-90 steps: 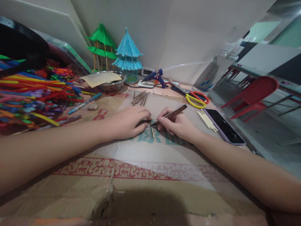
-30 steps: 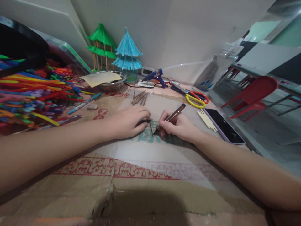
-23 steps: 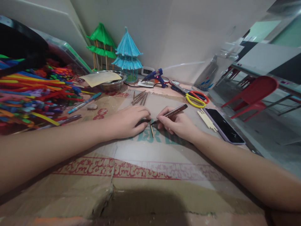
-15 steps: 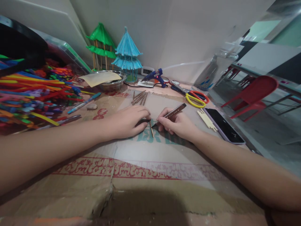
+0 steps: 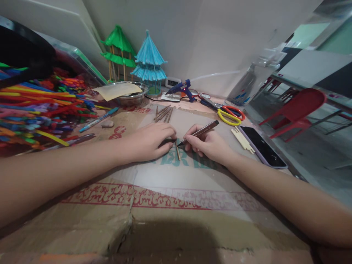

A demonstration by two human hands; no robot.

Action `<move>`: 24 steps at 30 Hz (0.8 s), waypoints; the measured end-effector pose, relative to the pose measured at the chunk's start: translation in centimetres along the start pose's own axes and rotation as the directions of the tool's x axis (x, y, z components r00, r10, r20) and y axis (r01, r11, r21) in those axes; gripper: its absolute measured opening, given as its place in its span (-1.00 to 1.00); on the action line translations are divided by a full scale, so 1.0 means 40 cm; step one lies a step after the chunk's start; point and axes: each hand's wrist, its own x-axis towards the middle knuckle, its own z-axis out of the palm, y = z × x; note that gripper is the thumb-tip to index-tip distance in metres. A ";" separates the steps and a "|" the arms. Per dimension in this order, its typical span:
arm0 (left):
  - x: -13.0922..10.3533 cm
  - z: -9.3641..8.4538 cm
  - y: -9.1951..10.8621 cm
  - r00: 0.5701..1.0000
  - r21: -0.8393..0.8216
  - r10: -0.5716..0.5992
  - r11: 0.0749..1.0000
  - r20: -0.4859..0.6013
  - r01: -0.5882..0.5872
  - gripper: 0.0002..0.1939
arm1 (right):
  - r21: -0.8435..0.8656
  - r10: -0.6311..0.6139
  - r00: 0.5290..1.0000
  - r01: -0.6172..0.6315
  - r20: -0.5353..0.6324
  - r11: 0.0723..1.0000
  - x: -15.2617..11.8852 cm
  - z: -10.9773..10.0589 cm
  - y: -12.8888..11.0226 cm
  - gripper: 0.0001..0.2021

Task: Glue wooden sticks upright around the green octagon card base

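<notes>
My right hand (image 5: 207, 143) is closed round a brown marker pen (image 5: 202, 132), its dark tip slanting down to the left. The tip touches or nearly touches a short thin stick (image 5: 178, 152) with brown marks on it, lying on a translucent sheet (image 5: 162, 179). My left hand (image 5: 154, 143) rests on the sheet with curled fingers, its fingertips pressing on the stick's far end. Beyond the left hand lies a small pile of brown sticks (image 5: 163, 113). Several pale sticks (image 5: 242, 140) lie to the right of my right hand.
A phone (image 5: 264, 146), scissors (image 5: 228, 116) and a blue glue gun (image 5: 181, 90) lie right and behind. Blue (image 5: 150, 58) and green (image 5: 118, 44) model pavilions stand at the back beside a metal bowl (image 5: 134, 98). Colourful pipe cleaners (image 5: 41, 110) heap at left. Printed cardboard (image 5: 90, 220) covers the table.
Both hands stay almost where they were. The marker tip has shifted very slightly along the stick.
</notes>
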 end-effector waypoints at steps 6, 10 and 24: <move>-0.001 0.001 -0.001 1.000 0.001 -0.003 1.000 0.000 0.003 -0.76 | -0.022 -0.007 0.993 0.010 0.117 1.000 -0.005 -0.008 -0.001 -0.82; 0.000 -0.002 0.001 1.000 -0.006 -0.001 1.000 -0.006 0.001 -0.77 | 0.000 -0.027 0.996 0.027 0.085 1.000 -0.006 -0.006 -0.002 -0.82; 0.001 -0.004 0.002 1.000 0.002 -0.006 1.000 0.006 0.006 -0.76 | -0.003 -0.002 0.999 0.003 0.050 1.000 0.000 -0.003 0.005 -0.79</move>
